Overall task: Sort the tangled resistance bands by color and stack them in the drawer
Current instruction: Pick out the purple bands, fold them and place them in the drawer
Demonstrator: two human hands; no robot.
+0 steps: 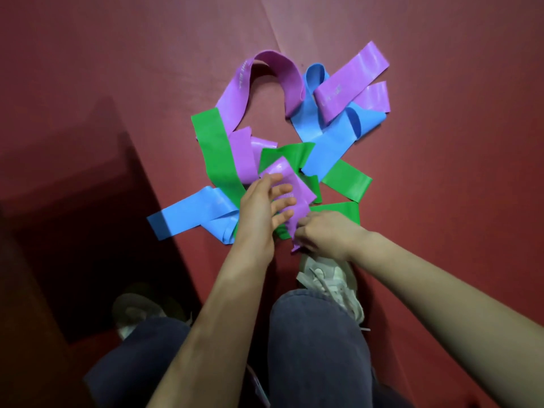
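Left hand (262,207): fingers spread, nearly straight, laid on a purple band (290,187). Right hand (326,234): fingers curled, pinching that band's near end. Pile: other purple lengths, blue bands (326,142) and green bands (216,151), overlapping and interlaced on the red floor (441,201). Sorted: no colour separated, no stack begun. Drawer: not identifiable in view. Progress, judged: opening stage, first band being freed.

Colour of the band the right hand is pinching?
Purple band, its near end pinched by the right hand; head view.
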